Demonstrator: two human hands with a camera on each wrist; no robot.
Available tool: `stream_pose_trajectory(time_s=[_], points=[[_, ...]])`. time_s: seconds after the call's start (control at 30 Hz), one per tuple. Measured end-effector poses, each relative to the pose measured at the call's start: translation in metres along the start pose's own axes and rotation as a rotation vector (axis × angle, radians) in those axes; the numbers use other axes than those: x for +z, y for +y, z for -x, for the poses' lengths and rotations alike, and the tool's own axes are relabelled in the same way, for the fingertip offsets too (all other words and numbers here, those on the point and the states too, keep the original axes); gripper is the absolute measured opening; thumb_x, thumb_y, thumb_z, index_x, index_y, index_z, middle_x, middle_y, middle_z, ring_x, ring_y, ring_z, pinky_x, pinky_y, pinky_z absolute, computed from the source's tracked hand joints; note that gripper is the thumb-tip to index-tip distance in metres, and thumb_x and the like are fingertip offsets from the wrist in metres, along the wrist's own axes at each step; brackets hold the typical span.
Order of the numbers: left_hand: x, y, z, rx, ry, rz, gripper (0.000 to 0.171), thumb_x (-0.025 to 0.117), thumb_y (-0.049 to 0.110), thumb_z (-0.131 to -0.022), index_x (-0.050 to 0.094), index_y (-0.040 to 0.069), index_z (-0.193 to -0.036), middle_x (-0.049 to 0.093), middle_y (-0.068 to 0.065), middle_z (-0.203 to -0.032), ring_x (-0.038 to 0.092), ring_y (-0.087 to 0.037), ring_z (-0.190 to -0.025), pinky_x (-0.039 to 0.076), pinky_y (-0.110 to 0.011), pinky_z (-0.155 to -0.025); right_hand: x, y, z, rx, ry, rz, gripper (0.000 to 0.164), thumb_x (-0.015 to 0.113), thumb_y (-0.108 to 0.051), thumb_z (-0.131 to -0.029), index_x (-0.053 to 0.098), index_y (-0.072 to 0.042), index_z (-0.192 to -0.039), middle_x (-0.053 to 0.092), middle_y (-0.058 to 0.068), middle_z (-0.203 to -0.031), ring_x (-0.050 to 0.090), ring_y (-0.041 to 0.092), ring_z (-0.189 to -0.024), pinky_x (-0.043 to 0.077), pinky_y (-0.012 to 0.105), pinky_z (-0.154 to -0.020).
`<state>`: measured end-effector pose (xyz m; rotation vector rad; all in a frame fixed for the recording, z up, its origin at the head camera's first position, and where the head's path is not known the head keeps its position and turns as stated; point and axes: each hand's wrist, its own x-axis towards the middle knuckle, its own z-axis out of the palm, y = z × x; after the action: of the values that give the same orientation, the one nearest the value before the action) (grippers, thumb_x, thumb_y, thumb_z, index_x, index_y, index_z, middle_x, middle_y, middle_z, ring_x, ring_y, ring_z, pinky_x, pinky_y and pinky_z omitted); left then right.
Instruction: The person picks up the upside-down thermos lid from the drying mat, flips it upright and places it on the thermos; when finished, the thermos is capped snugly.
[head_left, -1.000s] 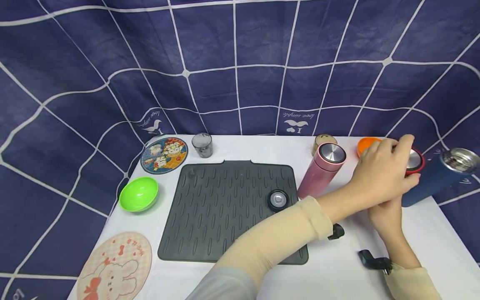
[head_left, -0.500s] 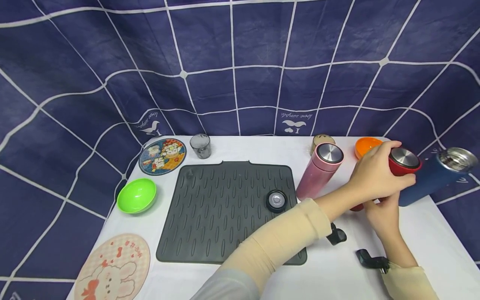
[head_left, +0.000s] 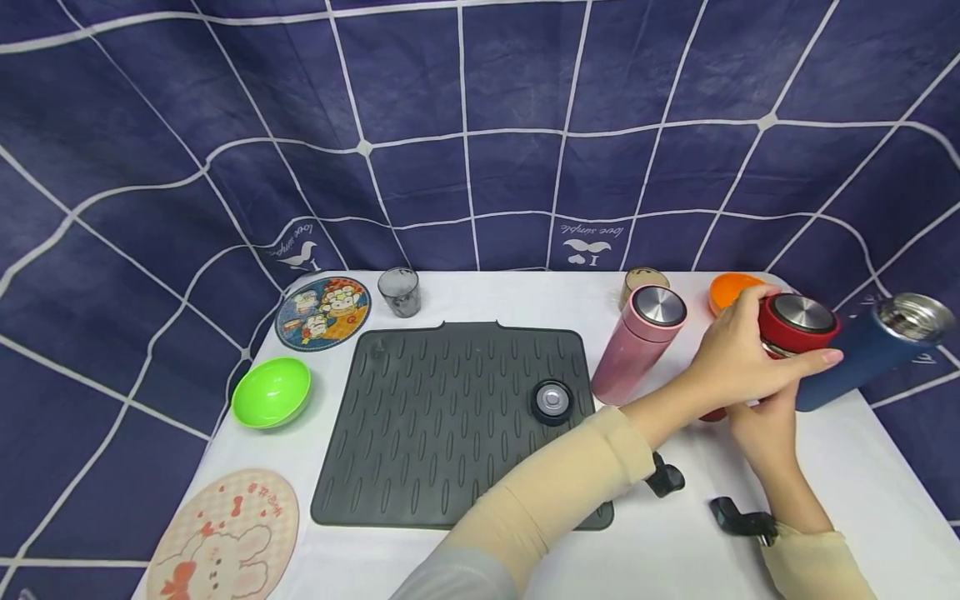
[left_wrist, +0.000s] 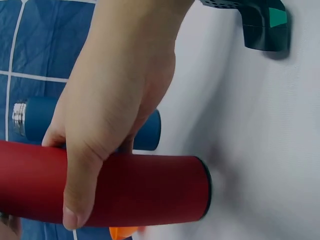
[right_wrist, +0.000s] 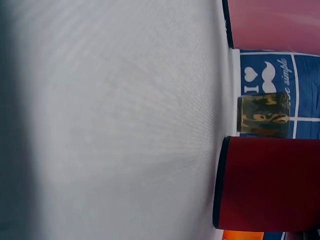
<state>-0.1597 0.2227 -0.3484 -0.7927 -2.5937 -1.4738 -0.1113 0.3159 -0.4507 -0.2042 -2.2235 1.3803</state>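
A red thermos stands among both hands near the right end of the table, its steel-topped red lid [head_left: 801, 327] facing up and a silver ring showing under it. My left hand [head_left: 723, 354] is wrapped round the top, thumb lying across the front by that ring; its far fingers are partly hidden. Lower down, my right hand [head_left: 768, 437] grips the body; the left wrist view shows its thumb across the red thermos [left_wrist: 150, 190]. In the right wrist view the base of the red thermos [right_wrist: 270, 185] appears close to the white cloth.
Right of the hands stands a lidless blue bottle [head_left: 862, 358]; left, a pink thermos [head_left: 637, 354]. Behind are an amber glass [head_left: 637, 281] and orange bowl [head_left: 727, 289]. A dark mat [head_left: 450, 433] bears a round black cap [head_left: 552, 402]. Farther left are a grey glass [head_left: 401, 293] and green bowl [head_left: 272, 393].
My left hand has shifted left and slightly down, uncovering more of the red lid and the silver ring below it. The right hand keeps its grip on the thermos body.
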Motion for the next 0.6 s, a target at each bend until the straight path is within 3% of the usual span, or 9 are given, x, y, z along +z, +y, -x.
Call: stream_pose_trajectory(time_s=[0.17,0.37,0.6], points=[[0.0008,-0.0001,0.0007,0.027,0.042,-0.066,0.080,0.077,0.055,-0.069,0.038,0.030,-0.134,0.043,0.020,-0.123,0.039,0.011,-0.110,0.030,-0.001,-0.086,-0.0004,0.0048,-0.0013,-0.014,-0.007,-0.010,0.079,0.061,0.006,-0.080,0.022,-0.023,-0.142,0.044,-0.015,-0.127,0.043,0.002,-0.122,0.032,0.006,-0.095],[-0.0010,0.0001,0.0006,0.069,0.014,-0.141,0.081,0.071,0.057,-0.075,0.034,0.032,-0.142,0.042,0.023,-0.132,0.036,0.012,-0.119,0.029,-0.004,-0.095,-0.0009,0.0034,-0.0009,-0.017,0.008,-0.006,0.078,0.062,0.004,-0.080,0.022,-0.023,-0.142,0.045,-0.016,-0.123,0.043,0.001,-0.118,0.031,0.006,-0.094],[-0.0020,0.0043,-0.0009,0.063,0.020,-0.256,0.085,0.068,0.065,-0.072,0.032,0.037,-0.144,0.042,0.020,-0.131,0.037,0.011,-0.117,0.031,-0.005,-0.093,-0.0013,0.0020,-0.0003,-0.025,-0.005,-0.022,0.081,0.061,0.007,-0.078,0.022,-0.023,-0.142,0.043,-0.012,-0.131,0.040,0.003,-0.125,0.029,0.005,-0.097]])
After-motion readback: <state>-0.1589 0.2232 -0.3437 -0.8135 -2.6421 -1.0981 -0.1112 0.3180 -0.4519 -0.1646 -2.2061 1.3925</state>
